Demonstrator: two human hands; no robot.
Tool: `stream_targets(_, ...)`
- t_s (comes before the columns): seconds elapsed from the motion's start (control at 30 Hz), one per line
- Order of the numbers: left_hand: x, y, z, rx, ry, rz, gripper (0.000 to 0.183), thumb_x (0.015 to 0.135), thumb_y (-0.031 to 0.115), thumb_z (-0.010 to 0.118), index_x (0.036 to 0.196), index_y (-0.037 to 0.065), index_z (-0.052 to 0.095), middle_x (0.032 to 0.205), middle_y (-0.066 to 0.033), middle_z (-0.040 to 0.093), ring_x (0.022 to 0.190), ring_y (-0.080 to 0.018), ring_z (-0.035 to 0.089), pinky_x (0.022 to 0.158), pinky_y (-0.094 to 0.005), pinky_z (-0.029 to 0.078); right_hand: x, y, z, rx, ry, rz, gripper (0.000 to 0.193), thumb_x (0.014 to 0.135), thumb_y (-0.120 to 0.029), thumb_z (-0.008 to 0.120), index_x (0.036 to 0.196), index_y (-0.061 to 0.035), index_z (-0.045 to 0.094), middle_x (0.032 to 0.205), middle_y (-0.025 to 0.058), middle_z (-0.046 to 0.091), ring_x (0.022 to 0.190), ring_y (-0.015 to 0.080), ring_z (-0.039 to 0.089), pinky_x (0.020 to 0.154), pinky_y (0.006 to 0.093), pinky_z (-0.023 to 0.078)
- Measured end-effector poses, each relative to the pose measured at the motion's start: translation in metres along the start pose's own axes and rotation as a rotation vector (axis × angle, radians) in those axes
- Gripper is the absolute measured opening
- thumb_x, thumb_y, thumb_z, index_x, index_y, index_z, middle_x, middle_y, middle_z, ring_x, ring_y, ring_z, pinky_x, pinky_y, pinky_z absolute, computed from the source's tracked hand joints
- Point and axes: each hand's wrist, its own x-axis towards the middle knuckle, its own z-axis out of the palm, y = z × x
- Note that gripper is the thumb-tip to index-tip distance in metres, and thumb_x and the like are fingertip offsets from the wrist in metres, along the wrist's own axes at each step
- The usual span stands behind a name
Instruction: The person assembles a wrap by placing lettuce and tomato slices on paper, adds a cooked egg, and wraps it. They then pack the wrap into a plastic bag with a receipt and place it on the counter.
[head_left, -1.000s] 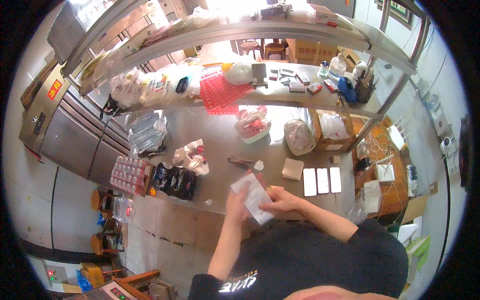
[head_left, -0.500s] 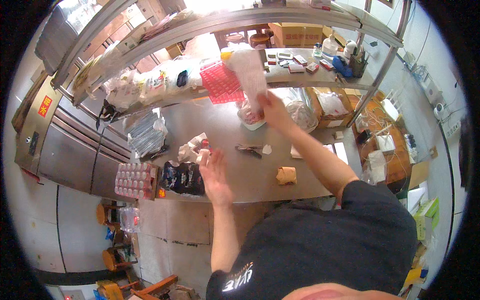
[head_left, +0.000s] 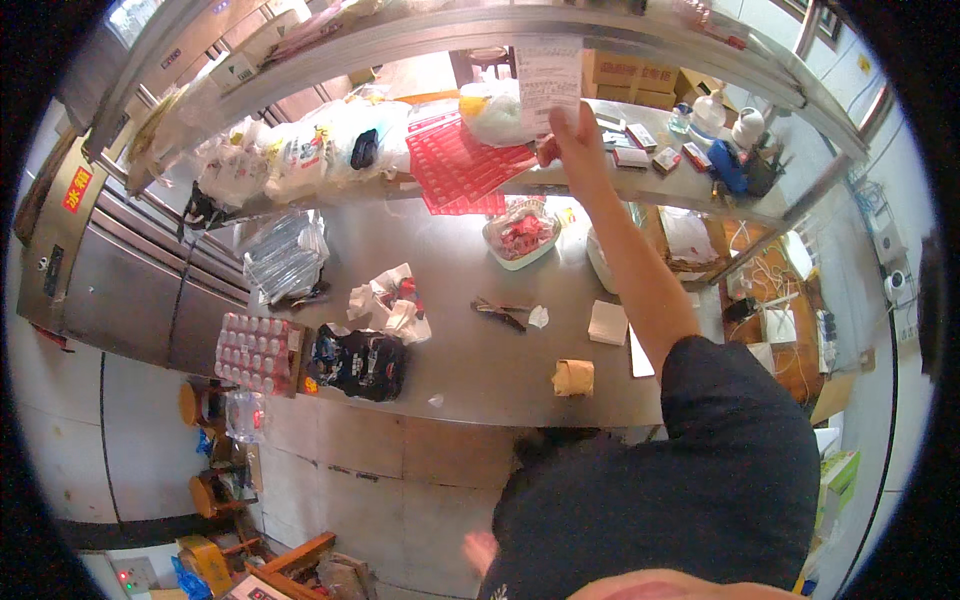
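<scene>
The right hand (head_left: 572,128) is pinching a white paper slip (head_left: 547,75) up at the steel shelf (head_left: 620,30); the left hand (head_left: 480,549), blurred, is hanging below the surface (head_left: 470,370), grip unclear.

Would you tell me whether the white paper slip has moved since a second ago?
Yes. The right hand has lifted the white paper slip from the counter's near edge up to the overhead shelf.

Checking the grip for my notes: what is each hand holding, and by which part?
The right hand pinches a white paper slip by its lower edge, raised to the shelf. The left hand holds nothing.
</scene>
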Motion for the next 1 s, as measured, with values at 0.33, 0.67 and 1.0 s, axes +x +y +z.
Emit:
stream_targets(0.33,-0.100,-0.120,-0.018,0.478,0.068,0.096,0.042,0.101,0.045,0.062,0.110,0.005,0.068,0.100,-0.0229,0.072,0.090,-0.0388,0.070,0.077,-0.0505,0.055,-0.446,0.030,0.051,-0.188,-0.745,1.272,0.017,0.099,-0.023,0.067,0.103,-0.0074,0.063,0.087,0.0048,0.066,0.077,0.0175,0.065,0.064,0.0358,0.054)
stream_targets(0.67,-0.241,-0.309,-0.168,0.382,0.651,0.185,0.034,0.098,0.036,0.064,0.105,0.004,0.073,0.099,-0.0236,0.073,0.089,-0.0429,0.070,0.077,-0.0535,0.054,-0.797,-0.050,0.078,-0.396,-2.476,0.282,0.040,0.097,-0.042,0.065,0.126,-0.0144,0.072,0.120,0.0147,0.075,0.110,0.0354,0.071,0.092,0.0486,0.058)
stream_targets(1.0,-0.495,-0.551,-0.351,-0.283,1.396,-0.580,0.027,0.094,0.017,0.060,0.115,0.002,0.066,0.105,-0.0266,0.071,0.103,-0.0438,0.068,0.089,-0.0531,0.053,-1.022,-0.002,0.050,-1.014,-2.489,0.228,0.023,0.090,-0.015,0.064,0.105,-0.0055,0.079,0.093,0.0199,0.076,0.086,0.0343,0.073,0.074,0.0456,0.056)
